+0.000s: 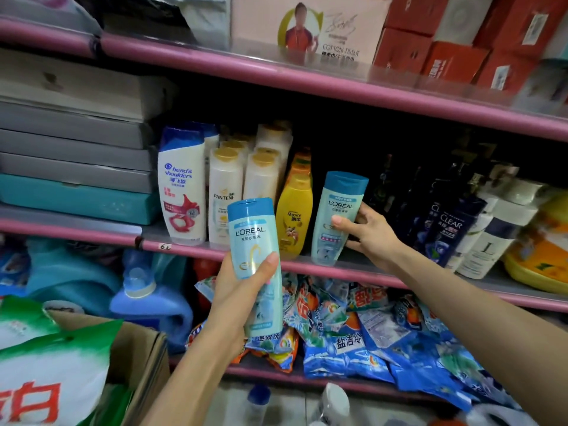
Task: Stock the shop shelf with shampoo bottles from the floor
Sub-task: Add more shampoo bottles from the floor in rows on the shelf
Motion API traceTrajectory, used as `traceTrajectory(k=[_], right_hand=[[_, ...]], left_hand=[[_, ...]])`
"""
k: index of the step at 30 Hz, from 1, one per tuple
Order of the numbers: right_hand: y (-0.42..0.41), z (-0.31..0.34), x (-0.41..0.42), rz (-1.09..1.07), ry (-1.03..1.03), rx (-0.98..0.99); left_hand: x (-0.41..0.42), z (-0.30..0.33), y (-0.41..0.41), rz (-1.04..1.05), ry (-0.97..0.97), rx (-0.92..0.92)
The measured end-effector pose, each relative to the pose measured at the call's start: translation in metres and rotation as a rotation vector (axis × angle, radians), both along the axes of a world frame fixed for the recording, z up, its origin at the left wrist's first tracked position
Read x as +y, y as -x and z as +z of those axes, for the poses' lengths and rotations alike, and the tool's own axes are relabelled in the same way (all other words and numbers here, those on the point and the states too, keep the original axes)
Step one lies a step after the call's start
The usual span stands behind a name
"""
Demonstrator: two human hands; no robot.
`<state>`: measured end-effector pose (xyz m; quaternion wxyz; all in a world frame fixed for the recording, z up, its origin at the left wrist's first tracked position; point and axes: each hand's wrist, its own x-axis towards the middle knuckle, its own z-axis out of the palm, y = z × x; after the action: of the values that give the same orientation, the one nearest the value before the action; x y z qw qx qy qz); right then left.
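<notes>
My left hand (pixel 242 290) grips a light blue L'Oreal shampoo bottle (pixel 256 241) upright in front of the pink shelf (pixel 353 270). My right hand (pixel 367 232) holds a second, matching L'Oreal bottle (pixel 339 216) that stands on the shelf's front edge, thumb across its label, fingers behind it. This bottle stands just right of a yellow Rejoice bottle (pixel 293 216). Further left stand white Pantene bottles (pixel 226 195) and a Head & Shoulders bottle (pixel 181 186).
Dark Clear bottles (pixel 445 226) and white pump bottles (pixel 488 238) fill the shelf to the right. Stacked flat boxes (pixel 76 155) sit at left. Detergent bags (pixel 368 330) lie on the shelf below. A cardboard box (pixel 144 348) stands lower left. Bottle caps (pixel 335 401) show near the floor.
</notes>
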<state>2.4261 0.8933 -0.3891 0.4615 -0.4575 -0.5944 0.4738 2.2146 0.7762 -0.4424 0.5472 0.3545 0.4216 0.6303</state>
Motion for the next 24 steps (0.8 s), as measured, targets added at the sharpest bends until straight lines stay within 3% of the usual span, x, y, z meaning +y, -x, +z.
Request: traceTrajectory(k=[13, 24], right_hand=[[-0.002, -0.004, 0.003, 0.04, 0.028, 0.051], [-0.013, 0.004, -0.001, 0.03, 0.035, -0.163]], left_hand=[[-0.001, -0.002, -0.005, 0.041, -0.032, 0.035], [-0.004, -0.003, -0.029, -0.035, -0.082, 0.067]])
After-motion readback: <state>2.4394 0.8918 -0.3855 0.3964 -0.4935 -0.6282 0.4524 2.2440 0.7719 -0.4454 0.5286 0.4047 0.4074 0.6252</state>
